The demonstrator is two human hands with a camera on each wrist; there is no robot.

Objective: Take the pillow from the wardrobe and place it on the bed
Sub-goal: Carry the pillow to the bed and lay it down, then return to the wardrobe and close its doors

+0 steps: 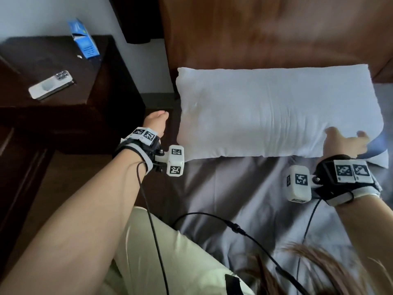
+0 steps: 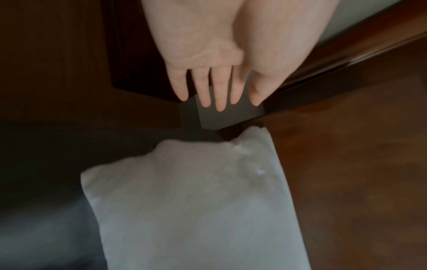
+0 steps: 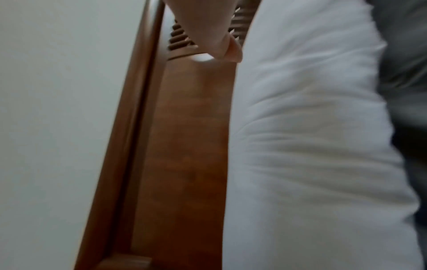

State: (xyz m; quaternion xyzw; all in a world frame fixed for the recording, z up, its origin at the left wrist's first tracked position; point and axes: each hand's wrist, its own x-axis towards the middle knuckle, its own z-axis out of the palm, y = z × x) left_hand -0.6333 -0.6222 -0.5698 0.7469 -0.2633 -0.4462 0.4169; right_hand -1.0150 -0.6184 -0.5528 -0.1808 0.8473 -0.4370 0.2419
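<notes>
White and wrinkled, the pillow (image 1: pixel 276 111) lay flat on the grey-sheeted bed (image 1: pixel 244 199), its long axis running from hand to hand along the wooden headboard (image 1: pixel 265 33). The left hand (image 1: pixel 156 123) hung just off its left end, fingers straight, holding nothing. The right hand (image 1: pixel 345 142) rested on its near right corner; whether it gripped was unclear.

nightstand (image 1: pixel 53 50) | phone (image 1: pixel 51 84) flat on top | blue carton (image 1: pixel 84 38) upright near wall
</notes>
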